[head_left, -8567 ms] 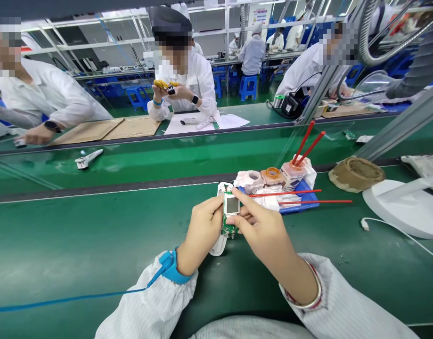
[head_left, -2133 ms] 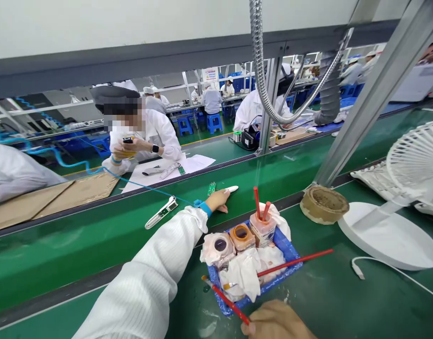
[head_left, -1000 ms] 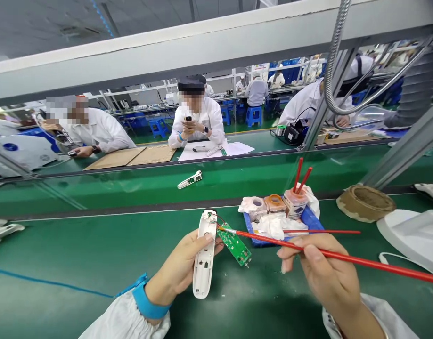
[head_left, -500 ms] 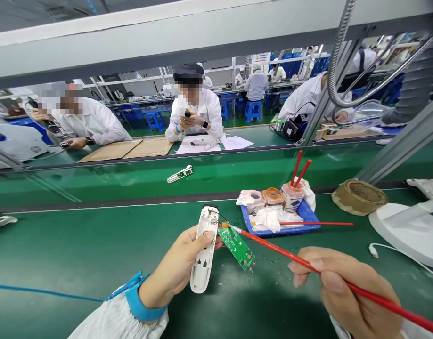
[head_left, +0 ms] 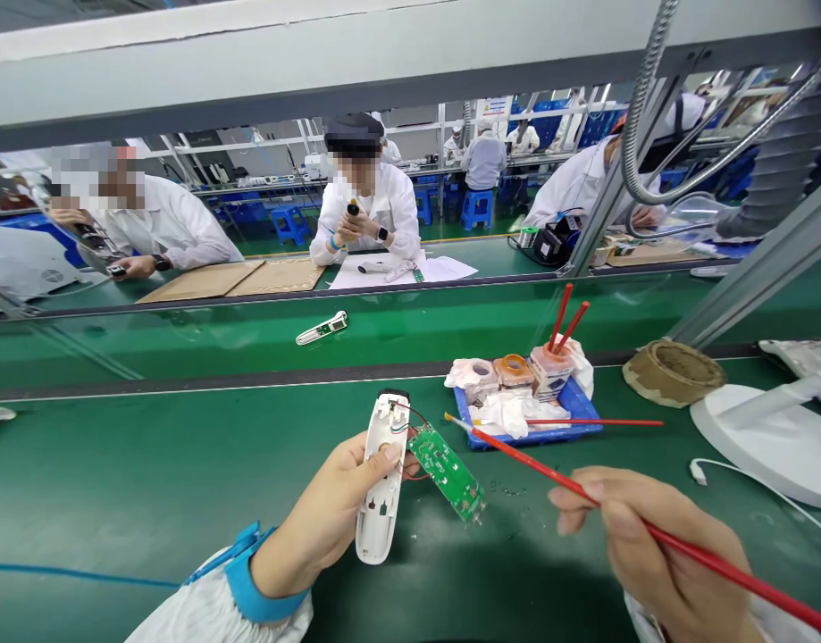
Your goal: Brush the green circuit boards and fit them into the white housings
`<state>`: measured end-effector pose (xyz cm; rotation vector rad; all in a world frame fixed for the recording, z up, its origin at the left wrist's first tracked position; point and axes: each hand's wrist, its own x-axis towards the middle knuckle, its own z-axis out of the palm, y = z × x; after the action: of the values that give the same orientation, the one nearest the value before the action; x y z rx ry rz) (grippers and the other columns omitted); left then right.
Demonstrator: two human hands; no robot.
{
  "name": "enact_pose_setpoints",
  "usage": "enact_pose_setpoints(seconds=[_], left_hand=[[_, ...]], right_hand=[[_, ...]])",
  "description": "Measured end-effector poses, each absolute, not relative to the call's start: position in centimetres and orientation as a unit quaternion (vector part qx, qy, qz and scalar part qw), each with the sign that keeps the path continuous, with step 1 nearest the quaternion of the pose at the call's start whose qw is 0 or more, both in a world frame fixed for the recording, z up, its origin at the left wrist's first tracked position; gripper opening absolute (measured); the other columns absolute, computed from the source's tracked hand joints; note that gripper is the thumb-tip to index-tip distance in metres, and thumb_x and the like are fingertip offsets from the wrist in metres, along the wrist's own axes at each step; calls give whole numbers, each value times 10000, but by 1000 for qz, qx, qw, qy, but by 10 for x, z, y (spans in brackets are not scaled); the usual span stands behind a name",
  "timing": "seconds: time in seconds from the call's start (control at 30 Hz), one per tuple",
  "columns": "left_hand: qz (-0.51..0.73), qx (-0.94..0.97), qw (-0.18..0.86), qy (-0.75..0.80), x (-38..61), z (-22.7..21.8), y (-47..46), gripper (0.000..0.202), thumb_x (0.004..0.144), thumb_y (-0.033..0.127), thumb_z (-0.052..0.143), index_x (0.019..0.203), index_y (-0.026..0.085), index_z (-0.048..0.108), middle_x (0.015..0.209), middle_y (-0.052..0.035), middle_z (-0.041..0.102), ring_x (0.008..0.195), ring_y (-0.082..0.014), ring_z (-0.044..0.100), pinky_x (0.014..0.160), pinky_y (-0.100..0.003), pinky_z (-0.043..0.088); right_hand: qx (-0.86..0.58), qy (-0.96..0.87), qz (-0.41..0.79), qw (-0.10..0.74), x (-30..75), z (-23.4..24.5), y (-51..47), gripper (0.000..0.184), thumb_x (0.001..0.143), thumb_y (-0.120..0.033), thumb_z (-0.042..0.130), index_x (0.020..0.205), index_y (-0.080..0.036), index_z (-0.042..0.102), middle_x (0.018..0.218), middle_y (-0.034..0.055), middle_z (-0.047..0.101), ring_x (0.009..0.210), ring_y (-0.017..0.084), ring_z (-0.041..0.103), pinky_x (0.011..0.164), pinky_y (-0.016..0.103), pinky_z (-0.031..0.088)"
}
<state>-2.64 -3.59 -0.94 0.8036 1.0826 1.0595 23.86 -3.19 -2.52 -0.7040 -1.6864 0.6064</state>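
My left hand (head_left: 339,496) is closed around a long white plastic housing (head_left: 381,513), its open inner side facing me. Thin red and dark wires run from the housing's top to a green circuit board (head_left: 447,473), which angles out to the right beside my left fingertips. A blue wrist strap (head_left: 266,576) circles the left wrist. Held like a pen in my right hand (head_left: 665,536) is a red-handled paintbrush (head_left: 531,464). The brush tip points left, just above and right of the board's upper end, apart from it.
A blue tray (head_left: 537,438) holds jars, white tissue and upright red brushes (head_left: 571,326); another brush (head_left: 598,422) lies across it. At right are a brown tape roll (head_left: 674,371) and a white stand base (head_left: 751,438). A white half-shell (head_left: 322,328) sits on the green belt. Co-workers sit beyond.
The brush tip has lifted off the board's upper end and moved slightly up and right. The half-shell on the belt has shifted left. My left hand keeps its hold on the housing.
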Motion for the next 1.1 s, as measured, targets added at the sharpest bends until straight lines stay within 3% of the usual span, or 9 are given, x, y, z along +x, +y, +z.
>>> enact_pose_setpoints(seconds=[0.1,0.27,0.4,0.57,0.7,0.83,0.93,1.03,1.1], left_hand=[[470,351,656,475,-28,-7,-37,188,746,350,673,853,196,693,806,-31,655,772,-154,587,757,-262,452],[478,326,665,472,-28,-6,-36,170,766,331,657,850,186,689,820,-27,647,808,-152,594,815,-276,442],[475,337,658,477,-30,-10,-34,243,769,362,649,917,175,695,812,-37,644,792,-145,572,784,-259,428],[452,373,639,498,-35,-17,-33,355,794,408,610,1069,191,657,796,-30,627,765,-139,547,731,-246,412],[470,393,594,521,-38,-23,-32,417,839,410,549,1215,229,558,875,-24,635,812,-148,557,741,-251,424],[500,404,561,522,-38,-26,-28,619,860,372,534,1413,335,260,1011,2,644,863,-140,575,787,-251,435],[496,419,575,498,-30,-27,-23,663,854,376,537,1431,328,213,1067,-13,643,867,-153,591,806,-275,456],[483,457,582,468,-16,-28,-18,639,851,386,535,1421,312,257,1205,-45,593,903,-176,596,809,-301,476],[483,493,553,467,-7,-27,-14,596,851,382,535,1401,315,314,1301,-42,531,1010,-191,571,852,-293,460]], right_hand=[[-329,-653,291,616,237,-28,-16,137,888,-179,488,895,-207,622,729,46,687,529,165,627,504,299,524],[-419,-383,477,671,232,-35,26,133,865,-253,523,747,-193,514,534,-4,634,373,118,531,352,199,434],[-496,-261,594,576,231,-52,53,209,895,-166,472,692,-150,522,513,41,636,407,103,573,395,156,478],[-518,-234,673,473,233,-66,66,214,934,-136,418,785,-99,568,776,153,708,623,173,691,584,246,591],[-524,-225,693,441,244,-66,73,195,943,-104,383,836,-111,546,902,152,708,735,177,702,641,241,596],[-533,-236,701,411,257,-63,74,226,948,-119,386,809,-97,564,758,137,711,646,153,697,594,200,582],[-513,-265,722,381,250,-56,63,247,935,-181,447,760,-81,588,640,132,686,543,162,674,535,220,570],[-419,-310,788,328,227,-48,45,195,880,-256,569,890,-67,617,879,184,696,727,231,695,665,332,575],[-271,-347,864,245,212,-46,35,323,856,-346,601,1053,-90,590,1068,197,647,857,266,678,738,391,551]])
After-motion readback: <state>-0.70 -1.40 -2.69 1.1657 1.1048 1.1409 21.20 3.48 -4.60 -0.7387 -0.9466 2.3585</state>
